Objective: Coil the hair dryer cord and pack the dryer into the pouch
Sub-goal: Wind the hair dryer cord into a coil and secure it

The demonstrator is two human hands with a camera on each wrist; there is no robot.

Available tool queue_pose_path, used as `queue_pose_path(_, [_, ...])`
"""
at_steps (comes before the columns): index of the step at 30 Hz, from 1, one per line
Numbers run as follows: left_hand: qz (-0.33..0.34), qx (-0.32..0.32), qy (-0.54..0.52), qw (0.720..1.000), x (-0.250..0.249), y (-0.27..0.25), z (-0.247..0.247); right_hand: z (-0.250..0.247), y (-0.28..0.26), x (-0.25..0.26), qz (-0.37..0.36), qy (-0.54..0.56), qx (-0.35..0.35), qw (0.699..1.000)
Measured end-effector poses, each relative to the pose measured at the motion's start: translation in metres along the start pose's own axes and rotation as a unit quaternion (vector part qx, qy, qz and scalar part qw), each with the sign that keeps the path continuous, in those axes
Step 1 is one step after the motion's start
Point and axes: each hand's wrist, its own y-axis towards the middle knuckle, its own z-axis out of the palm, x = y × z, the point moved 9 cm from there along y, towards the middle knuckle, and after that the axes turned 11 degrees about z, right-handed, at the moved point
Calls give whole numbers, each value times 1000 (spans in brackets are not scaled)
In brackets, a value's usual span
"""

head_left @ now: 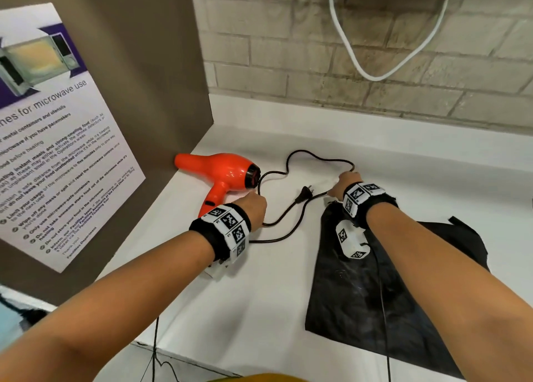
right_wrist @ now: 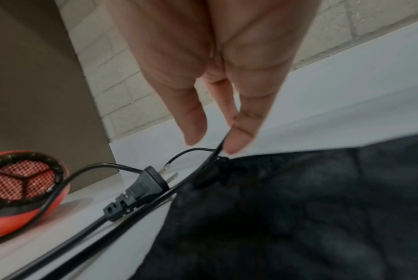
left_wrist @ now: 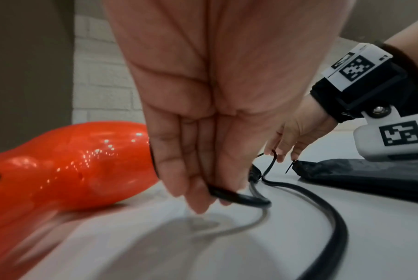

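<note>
Dryer at left, pouch at right, cord strung between on the counter.

On the counter [head_left: 259, 295], hair dryer [head_left: 219, 171] lying on its side at far left, close against the side panel [head_left: 161, 64]. Pouch [head_left: 375, 295] flat at right, well apart from the dryer. Cord [head_left: 317, 158] looping behind and between the two, plug [head_left: 304, 193] lying in the middle, just left of the pouch mouth. Left hand [head_left: 253, 208] just right of the dryer handle, on the cord; right hand [head_left: 344, 183] at the pouch's far end, on the cord. Poster [head_left: 57, 139] on the panel at left; brick wall [head_left: 346, 50] behind.
</note>
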Motion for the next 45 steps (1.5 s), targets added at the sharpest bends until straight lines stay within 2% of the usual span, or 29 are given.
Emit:
queue_pose_path(4, [-16, 46, -21, 999, 8, 2, 10, 14, 0, 2, -4, -96, 50, 994])
queue_pose_path(6, [-4, 50, -36, 998, 9, 0, 11, 16, 1, 4, -23, -133, 47, 990])
queue_pose_path(10, [30, -6, -96, 995, 10, -11, -2, 17, 0, 8, -41, -172, 36, 984])
queue_pose_path(13, [44, -70, -111, 990, 26, -26, -20, 10, -6, 28, -66, -133, -6, 989])
queue_pose_path(15, [18, -87, -120, 989, 49, -38, -26, 6, -22, 50, -119, -92, -29, 988])
queue_pose_path(18, [-41, -50, -120, 991, 90, -52, -16, 18, -62, 88, -217, 11, 10, 976])
queue_pose_path(20, [-57, -8, -156, 986, 104, -59, -1, 35, -88, 110, -257, 46, 43, 964])
queue_pose_path(23, [-30, 28, -270, 962, 96, -65, 14, 64, -114, 130, -252, 56, 83, 963])
queue_pose_path(28, [-9, 7, -268, 963, 83, -56, 12, 90, -149, 142, -271, -39, 111, 955])
queue_pose_path(32, [-2, -12, -327, 945, 77, -43, 11, 101, -168, 143, -291, -55, 146, 944])
queue_pose_path(35, [18, -31, -342, 939, 74, -36, 3, 105, -154, 140, -214, 25, 142, 966])
queue_pose_path(38, [56, -71, -262, 961, 70, -33, -5, 92, -145, 129, -146, 128, 126, 973])
queue_pose_path(41, [64, -162, -162, 971, 68, -34, -19, 73, -149, 137, -181, 168, 120, 962])
queue_pose_path(43, [113, -227, -125, 959, 59, -35, -33, 63, -154, 142, -205, 178, 121, 955])
queue_pose_path(45, [163, -259, -141, 941, 54, -34, -46, 55, -156, 144, -215, 192, 133, 948])
